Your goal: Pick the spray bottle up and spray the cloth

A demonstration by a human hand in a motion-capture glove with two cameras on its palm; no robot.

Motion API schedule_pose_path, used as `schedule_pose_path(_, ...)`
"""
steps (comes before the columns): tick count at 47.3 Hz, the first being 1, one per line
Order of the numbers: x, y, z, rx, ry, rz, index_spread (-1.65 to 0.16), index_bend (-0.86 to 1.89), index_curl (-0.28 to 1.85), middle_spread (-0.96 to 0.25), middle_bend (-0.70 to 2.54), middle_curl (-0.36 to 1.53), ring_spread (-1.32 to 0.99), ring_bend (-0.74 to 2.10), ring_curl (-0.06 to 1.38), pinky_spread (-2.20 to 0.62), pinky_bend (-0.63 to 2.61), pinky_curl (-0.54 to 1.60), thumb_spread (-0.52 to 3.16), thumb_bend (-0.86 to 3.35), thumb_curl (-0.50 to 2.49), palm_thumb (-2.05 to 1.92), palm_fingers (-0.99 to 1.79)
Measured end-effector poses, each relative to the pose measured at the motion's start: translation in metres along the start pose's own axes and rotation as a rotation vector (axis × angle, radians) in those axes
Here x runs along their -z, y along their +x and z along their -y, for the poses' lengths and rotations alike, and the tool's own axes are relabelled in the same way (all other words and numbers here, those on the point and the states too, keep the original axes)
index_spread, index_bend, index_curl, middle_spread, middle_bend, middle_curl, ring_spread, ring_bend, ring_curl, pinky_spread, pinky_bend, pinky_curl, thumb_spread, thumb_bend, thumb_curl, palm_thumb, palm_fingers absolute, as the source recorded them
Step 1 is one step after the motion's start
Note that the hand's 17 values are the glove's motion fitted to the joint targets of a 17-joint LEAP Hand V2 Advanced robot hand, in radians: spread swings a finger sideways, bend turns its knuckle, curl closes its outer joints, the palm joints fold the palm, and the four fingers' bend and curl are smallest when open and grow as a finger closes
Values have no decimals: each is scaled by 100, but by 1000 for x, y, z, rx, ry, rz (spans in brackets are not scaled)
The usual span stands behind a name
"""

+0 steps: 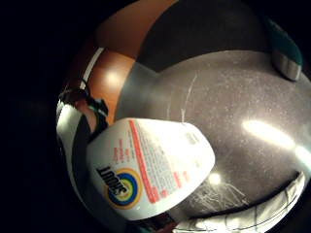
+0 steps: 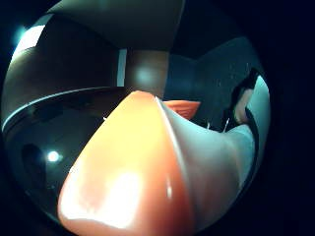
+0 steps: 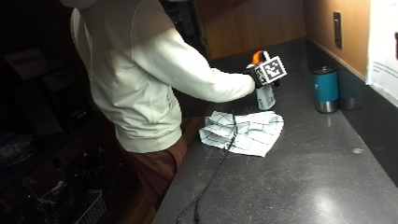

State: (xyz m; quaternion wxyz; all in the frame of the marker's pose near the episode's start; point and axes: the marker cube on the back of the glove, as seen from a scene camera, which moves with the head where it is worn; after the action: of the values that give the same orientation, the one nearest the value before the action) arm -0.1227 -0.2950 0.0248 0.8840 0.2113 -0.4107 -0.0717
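Note:
In the outside view my gloved right hand [image 3: 256, 74] grips the neck of a white spray bottle [image 3: 266, 98] with an orange spray head [image 3: 257, 56]. The bottle is upright, just beyond the cloth; whether its base touches the counter I cannot tell. A white cloth [image 3: 245, 132] with dark grid lines lies crumpled on the dark countertop [image 3: 311, 177], in front of the bottle. The little finger side palm view has the bottle's labelled body [image 1: 150, 165] close by and a corner of the cloth [image 1: 252, 213] beyond it. The orange spray head [image 2: 128, 182] fills the thumb side palm view.
A teal tumbler [image 3: 325, 88] with a steel base stands on the counter right of the bottle, near the back wall; it also shows as the tumbler [image 1: 284, 53] in the little finger side palm view. A black cable [image 3: 214, 177] trails across the cloth toward the counter's front edge.

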Motion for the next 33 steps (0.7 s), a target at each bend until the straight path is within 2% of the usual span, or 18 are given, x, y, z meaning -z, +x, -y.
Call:
schedule_pose_path(2, -1, 1, -7, 3, -83, -17, -16, 40, 55, -12, 57, 48, -16, 58, 43, -15, 28, 37, 22, -5, 76, 93, 130)
schedule_pose_path(6, -1, 2, -5, 2, -129, -54, -18, 26, 51, -12, 48, 45, -16, 54, 42, -12, 30, 38, 36, -5, 74, 91, 108)
schedule_pose_path(10, 10, 2, -10, -10, -166, -60, -21, 14, 48, -11, 42, 43, -15, 48, 40, -10, 32, 38, 51, -5, 72, 87, 100)
schedule_pose_path(15, 21, 4, -14, -16, -189, -68, -24, 9, 43, -10, 32, 41, -15, 44, 40, -7, 33, 40, 67, -6, 67, 79, 84)
schedule_pose_path(16, 23, 4, -14, -18, -190, -69, -26, 7, 41, -10, 28, 39, -14, 42, 39, -6, 33, 40, 69, -7, 65, 75, 71)
schedule_pose_path(22, 38, 2, -19, -4, -180, -58, -30, 5, 34, -8, 21, 37, -13, 39, 37, -1, 38, 40, 79, -6, 60, 68, 55)
schedule_pose_path(33, 65, -20, -37, 3, -184, -8, -33, 9, 27, -8, 19, 36, -11, 41, 35, 5, 40, 39, 86, -5, 52, 61, 48)
